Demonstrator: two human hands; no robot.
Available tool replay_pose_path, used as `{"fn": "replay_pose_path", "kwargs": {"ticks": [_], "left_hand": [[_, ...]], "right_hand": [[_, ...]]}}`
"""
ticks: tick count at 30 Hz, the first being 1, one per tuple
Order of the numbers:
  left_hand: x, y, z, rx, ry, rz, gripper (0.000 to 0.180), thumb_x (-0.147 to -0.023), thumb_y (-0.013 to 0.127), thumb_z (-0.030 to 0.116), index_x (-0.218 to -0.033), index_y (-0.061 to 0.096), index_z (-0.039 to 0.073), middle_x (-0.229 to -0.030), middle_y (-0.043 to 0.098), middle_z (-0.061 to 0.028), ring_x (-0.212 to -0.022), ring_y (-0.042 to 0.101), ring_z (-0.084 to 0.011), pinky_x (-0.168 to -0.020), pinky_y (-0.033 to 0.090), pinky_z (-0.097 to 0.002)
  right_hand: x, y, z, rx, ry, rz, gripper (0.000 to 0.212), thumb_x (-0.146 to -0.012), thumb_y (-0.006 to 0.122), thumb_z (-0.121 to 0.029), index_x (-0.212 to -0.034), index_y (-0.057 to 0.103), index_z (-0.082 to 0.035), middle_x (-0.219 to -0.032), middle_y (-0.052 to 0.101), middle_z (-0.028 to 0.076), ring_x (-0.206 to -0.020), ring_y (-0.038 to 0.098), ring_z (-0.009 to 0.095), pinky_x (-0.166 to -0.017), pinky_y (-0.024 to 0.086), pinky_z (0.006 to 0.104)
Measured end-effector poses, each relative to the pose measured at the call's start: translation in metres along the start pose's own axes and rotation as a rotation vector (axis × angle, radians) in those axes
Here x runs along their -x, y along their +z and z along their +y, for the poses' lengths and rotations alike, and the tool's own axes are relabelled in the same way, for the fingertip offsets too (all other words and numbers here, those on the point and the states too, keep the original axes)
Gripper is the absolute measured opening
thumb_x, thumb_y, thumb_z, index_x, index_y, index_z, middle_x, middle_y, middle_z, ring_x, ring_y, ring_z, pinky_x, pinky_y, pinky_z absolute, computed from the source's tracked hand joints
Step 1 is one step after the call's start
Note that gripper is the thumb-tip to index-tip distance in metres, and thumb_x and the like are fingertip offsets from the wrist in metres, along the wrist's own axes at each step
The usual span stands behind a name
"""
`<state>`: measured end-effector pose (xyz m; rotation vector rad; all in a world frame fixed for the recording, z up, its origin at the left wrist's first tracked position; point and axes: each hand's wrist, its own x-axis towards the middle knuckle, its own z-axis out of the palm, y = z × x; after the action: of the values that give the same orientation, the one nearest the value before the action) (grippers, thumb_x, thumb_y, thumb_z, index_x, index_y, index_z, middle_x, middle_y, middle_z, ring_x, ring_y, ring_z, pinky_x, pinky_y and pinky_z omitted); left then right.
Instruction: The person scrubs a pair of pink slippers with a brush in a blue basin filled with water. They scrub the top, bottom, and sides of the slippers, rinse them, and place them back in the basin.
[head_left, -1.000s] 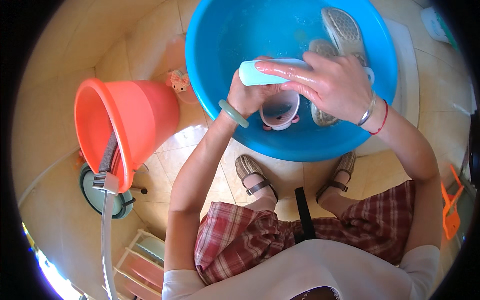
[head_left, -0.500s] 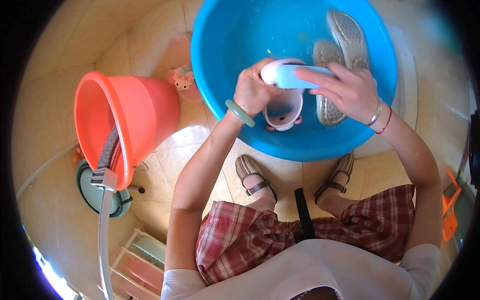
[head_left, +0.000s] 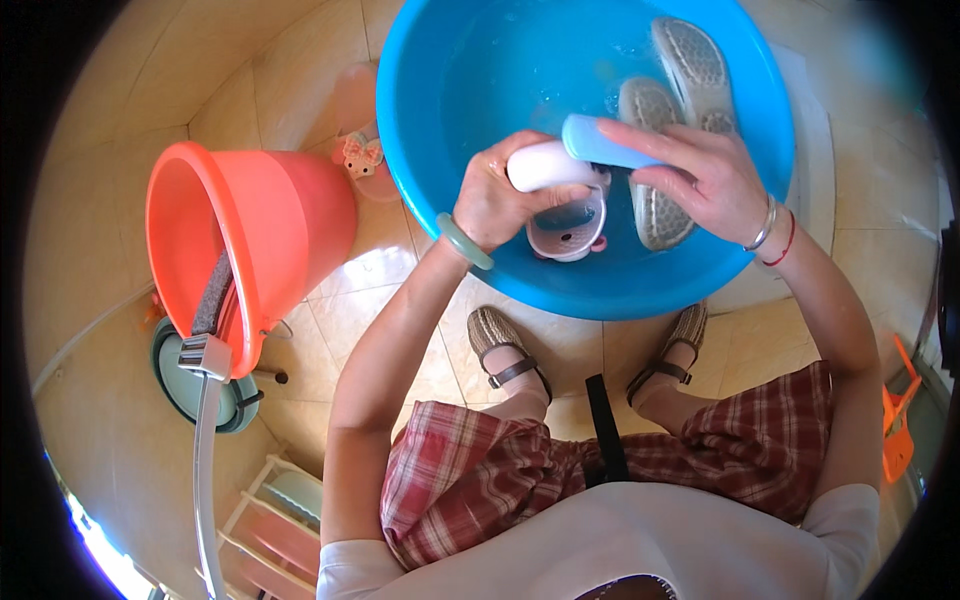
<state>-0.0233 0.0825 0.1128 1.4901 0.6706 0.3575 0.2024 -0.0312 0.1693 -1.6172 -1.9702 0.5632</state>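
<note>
A pale pink, smooth rounded slipper part [head_left: 545,166] is gripped by my left hand [head_left: 500,190], which wraps its near end above the water. My right hand [head_left: 710,180] is closed around a light-blue brush [head_left: 610,145], held flat against or just over the slipper's right end; its bristles are hardly visible. Just below sits a pale pink piece with an animal face and small ears [head_left: 567,240]; whether it joins the held part I cannot tell. All are over the blue basin [head_left: 440,200]. Two greyish shoes [head_left: 690,75] lie soles up at the basin's right.
A coral bucket [head_left: 290,220] lies tipped to the left, with a grey-headed mop [head_left: 207,355] in its mouth. Pink slippers with a bow [head_left: 360,155] stand beside the basin. A green folding stool [head_left: 200,385] and a shelf rack [head_left: 270,510] are at lower left.
The brush has tilted and shifted left along the slipper. My left hand has turned the slipper part and lowered it slightly, so more of its smooth pink surface shows.
</note>
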Motion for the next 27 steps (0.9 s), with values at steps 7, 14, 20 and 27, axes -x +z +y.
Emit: {"fn": "replay_pose_path", "kwargs": {"ticks": [7,14,20,27], "left_hand": [[-0.002,0.017,-0.027,-0.195,0.371,-0.098,0.029,-0.079,0.080,0.012,-0.102,0.065,0.003,-0.091,0.069,-0.0064,-0.083,0.067,-0.0158,-0.067,0.054,-0.0308],[-0.005,0.004,0.004,-0.219,0.043,0.015,0.040,-0.073,0.086,0.020,-0.104,0.067,0.004,-0.092,0.072,-0.0065,-0.083,0.067,-0.0147,-0.074,0.056,-0.0317],[-0.016,0.010,-0.011,0.212,0.013,-0.027,0.033,-0.076,0.082,0.007,-0.105,0.065,0.004,-0.101,0.070,-0.0059,-0.093,0.065,-0.0133,-0.080,0.055,-0.0295],[-0.005,0.002,-0.007,0.109,-0.018,0.053,0.035,-0.076,0.081,0.007,-0.107,0.065,0.003,-0.096,0.070,-0.0052,-0.088,0.065,-0.0130,-0.078,0.055,-0.0284]], "right_hand": [[-0.044,-0.006,-0.046,0.385,-0.200,-0.160,0.042,-0.094,0.056,-0.036,-0.136,0.054,-0.039,-0.063,0.052,0.001,-0.054,0.055,0.015,-0.047,0.043,0.0278],[0.014,0.002,0.011,0.103,-0.050,0.071,0.049,-0.089,0.063,-0.032,-0.137,0.054,-0.036,-0.064,0.050,0.001,-0.050,0.049,0.015,-0.044,0.041,0.0272],[-0.025,-0.004,-0.026,0.502,-0.199,0.011,0.054,-0.087,0.062,-0.036,-0.139,0.049,-0.041,-0.061,0.044,0.001,-0.049,0.050,0.012,-0.041,0.041,0.0262],[0.009,-0.007,-0.001,0.392,-0.066,0.001,0.052,-0.080,0.071,-0.032,-0.131,0.060,-0.036,-0.064,0.046,-0.001,-0.046,0.048,0.011,-0.040,0.040,0.0233]]}}
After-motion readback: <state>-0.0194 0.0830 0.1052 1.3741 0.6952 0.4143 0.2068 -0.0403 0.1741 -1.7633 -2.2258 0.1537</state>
